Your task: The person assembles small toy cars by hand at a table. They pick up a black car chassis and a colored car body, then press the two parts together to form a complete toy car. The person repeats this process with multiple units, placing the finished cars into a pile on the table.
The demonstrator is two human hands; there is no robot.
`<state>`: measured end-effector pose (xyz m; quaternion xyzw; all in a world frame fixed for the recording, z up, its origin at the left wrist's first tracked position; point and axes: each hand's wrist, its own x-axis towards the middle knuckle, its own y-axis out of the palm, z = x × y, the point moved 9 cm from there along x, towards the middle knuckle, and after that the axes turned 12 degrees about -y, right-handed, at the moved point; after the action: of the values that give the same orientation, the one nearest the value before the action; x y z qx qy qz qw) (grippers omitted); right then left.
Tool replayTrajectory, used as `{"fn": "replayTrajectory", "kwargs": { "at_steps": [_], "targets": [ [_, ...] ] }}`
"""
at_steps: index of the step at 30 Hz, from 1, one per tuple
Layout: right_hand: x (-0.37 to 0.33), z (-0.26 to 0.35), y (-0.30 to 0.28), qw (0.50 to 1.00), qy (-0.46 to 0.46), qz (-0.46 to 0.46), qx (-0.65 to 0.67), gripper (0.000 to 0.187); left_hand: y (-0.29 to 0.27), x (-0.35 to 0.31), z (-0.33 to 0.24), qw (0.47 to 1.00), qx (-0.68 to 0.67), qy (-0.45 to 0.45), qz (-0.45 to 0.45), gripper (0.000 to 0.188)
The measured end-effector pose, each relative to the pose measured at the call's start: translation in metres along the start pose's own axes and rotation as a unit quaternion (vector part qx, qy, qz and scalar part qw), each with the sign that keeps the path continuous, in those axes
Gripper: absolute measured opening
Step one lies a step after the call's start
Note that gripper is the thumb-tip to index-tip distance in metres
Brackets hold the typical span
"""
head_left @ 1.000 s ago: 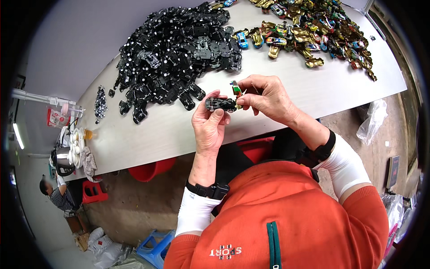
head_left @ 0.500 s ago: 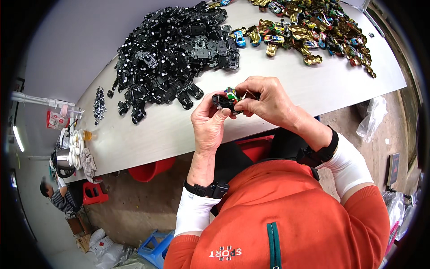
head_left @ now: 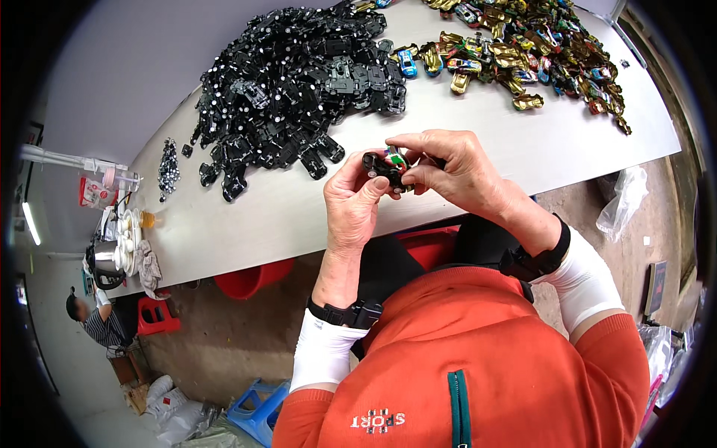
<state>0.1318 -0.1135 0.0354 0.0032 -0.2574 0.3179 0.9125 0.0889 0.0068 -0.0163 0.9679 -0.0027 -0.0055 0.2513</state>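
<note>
Above the near edge of the table, my left hand (head_left: 351, 205) grips a small toy car between thumb and fingers. Its black chassis (head_left: 371, 162) faces left, and a green, white and red car body (head_left: 397, 159) shows against it. My right hand (head_left: 467, 168) is closed at the car's right end, thumb and fingers pressing on it. A small dark piece shows between the right fingers; I cannot make out what it is. The fingers cover much of the car, so how fully body and chassis fit together is hidden.
A big heap of black chassis (head_left: 284, 89) lies beyond my hands to the left, a pile of gold and coloured car bodies (head_left: 515, 56) to the right. Small shiny parts (head_left: 169, 168) lie far left. A kettle (head_left: 107, 261) stands at the table's left end; a person (head_left: 104, 325) sits beyond.
The coloured body has tilted more upright against the chassis. My right index finger has stretched out over its top. Both hands have shifted slightly to the right in the picture.
</note>
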Motion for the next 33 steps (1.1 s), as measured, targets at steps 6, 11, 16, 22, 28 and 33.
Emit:
{"fn": "replayTrajectory", "kwargs": {
  "at_steps": [6, 11, 16, 22, 28, 33],
  "targets": [
    [0.003, 0.028, 0.009, 0.98, -0.093, 0.091, -0.154, 0.04, 0.008, -0.003, 0.002, 0.998, 0.052, 0.012, 0.024, 0.035],
    [0.003, 0.032, 0.013, 0.982, -0.078, 0.085, -0.148, 0.039, 0.007, -0.005, 0.0, 0.998, 0.008, 0.036, 0.052, 0.036],
    [0.004, 0.036, 0.017, 0.977, -0.091, 0.091, -0.172, 0.038, 0.005, -0.007, -0.001, 0.999, 0.011, 0.031, 0.043, 0.038],
    [0.002, 0.041, 0.014, 0.986, -0.085, 0.054, -0.131, 0.038, 0.013, -0.01, -0.012, 0.996, 0.035, 0.045, 0.061, 0.039],
    [0.002, 0.041, 0.009, 0.979, -0.109, 0.03, -0.167, 0.039, 0.009, -0.009, -0.016, 0.996, 0.048, 0.057, 0.05, 0.039],
    [0.001, 0.036, 0.014, 0.977, -0.103, 0.064, -0.176, 0.042, 0.012, -0.009, -0.015, 0.995, 0.066, 0.056, 0.057, 0.039]
  ]
}}
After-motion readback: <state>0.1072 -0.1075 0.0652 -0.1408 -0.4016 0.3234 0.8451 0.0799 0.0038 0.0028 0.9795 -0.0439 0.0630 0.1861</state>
